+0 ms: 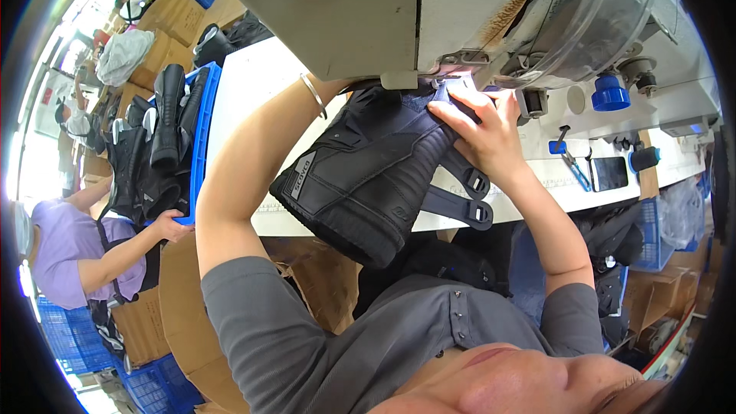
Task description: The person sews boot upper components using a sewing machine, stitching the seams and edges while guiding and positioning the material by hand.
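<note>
A black boot with ribbed panels and a small pale label lies tilted under the sewing machine, its upper edge at the machine's needle area. Two black straps with slotted ends hang from its right side. My right hand is closed on the boot's upper edge, thumb and fingers pinching dark material beside the lit needle area. My left forearm, with a bracelet at the wrist, reaches behind the boot. The machine head and the boot hide the fingers of my left hand.
Right of the machine, blue-handled snips, a phone and a dark thread spool lie on the white table. At left a blue crate holds several black boots; a co-worker in purple grips its edge. Cardboard boxes stand below.
</note>
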Demonstrator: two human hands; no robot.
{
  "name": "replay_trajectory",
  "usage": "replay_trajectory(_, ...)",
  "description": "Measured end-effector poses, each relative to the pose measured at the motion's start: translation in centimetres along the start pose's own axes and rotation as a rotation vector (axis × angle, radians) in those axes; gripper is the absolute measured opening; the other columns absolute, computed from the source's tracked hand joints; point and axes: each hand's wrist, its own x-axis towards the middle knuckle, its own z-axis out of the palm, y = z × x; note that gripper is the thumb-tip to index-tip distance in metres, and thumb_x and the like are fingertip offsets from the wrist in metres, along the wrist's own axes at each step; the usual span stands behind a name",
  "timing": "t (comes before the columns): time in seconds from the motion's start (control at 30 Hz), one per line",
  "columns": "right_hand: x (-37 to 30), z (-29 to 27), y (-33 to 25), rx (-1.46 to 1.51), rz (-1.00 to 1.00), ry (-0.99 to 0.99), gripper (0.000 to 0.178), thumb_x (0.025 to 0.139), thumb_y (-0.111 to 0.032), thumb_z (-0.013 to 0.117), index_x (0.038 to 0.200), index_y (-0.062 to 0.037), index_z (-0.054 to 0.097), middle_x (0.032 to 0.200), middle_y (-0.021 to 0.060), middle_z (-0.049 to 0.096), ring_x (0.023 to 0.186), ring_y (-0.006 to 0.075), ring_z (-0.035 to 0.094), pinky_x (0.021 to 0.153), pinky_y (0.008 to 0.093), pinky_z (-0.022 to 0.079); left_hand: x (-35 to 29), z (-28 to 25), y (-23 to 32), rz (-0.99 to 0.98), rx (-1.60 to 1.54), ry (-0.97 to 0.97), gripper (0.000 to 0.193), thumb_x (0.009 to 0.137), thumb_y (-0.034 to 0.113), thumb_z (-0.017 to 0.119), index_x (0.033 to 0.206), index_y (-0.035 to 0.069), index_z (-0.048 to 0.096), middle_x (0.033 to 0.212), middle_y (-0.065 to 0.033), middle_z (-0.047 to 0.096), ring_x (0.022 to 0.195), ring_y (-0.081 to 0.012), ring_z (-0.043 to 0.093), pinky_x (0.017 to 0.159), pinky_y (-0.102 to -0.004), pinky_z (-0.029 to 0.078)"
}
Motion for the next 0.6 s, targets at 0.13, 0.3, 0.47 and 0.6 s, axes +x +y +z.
replay_trajectory(0.13,0.1,0.0,0.0,0.011,0.006,0.001,0.046,0.067,-0.021,0.073,0.111,-0.034,0.068,0.114,-0.0064,0.057,0.106,0.0152,0.054,0.095,0.0443,0.026,-0.2,0.1,0.2,0.011,0.008,0.02,0.047,0.098,0.032,0.05,0.133,0.001,0.049,0.124,-0.0166,0.058,0.107,-0.0215,0.062,0.086,-0.0308,0.055)
replay_trajectory(0.3,0.3,0.0,0.7,0.006,-0.036,-0.037,0.055,0.062,-0.02,0.076,0.115,-0.0345,0.066,0.114,-0.0063,0.057,0.108,0.0148,0.054,0.095,0.0447,0.026,-0.6,0.3,-0.2,0.025,0.017,0.042,0.047,0.098,0.032,0.05,0.133,0.001,0.049,0.124,-0.0163,0.058,0.107,-0.0213,0.062,0.086,-0.0308,0.054)
replay_trajectory(0.47,0.3,-0.4,1.4,0.013,-0.045,-0.122,0.066,0.057,-0.019,0.08,0.119,-0.0357,0.064,0.116,-0.0059,0.058,0.109,0.0142,0.054,0.096,0.0465,0.026,-0.7,0.6,-0.6,0.033,0.021,0.064,0.047,0.097,0.032,0.051,0.133,0.001,0.049,0.124,-0.016,0.058,0.107,-0.0211,0.061,0.086,-0.0308,0.054)
replay_trajectory(0.6,0.2,-0.6,1.3,-0.016,-0.043,-0.15,0.07,0.055,-0.017,0.08,0.119,-0.0366,0.063,0.115,-0.0052,0.059,0.109,0.0174,0.054,0.097,0.0478,0.026,-0.9,0.6,-0.8,0.036,0.027,0.075,0.047,0.097,0.031,0.051,0.133,0.001,0.049,0.124,-0.0157,0.058,0.108,-0.021,0.061,0.087,-0.0308,0.054)
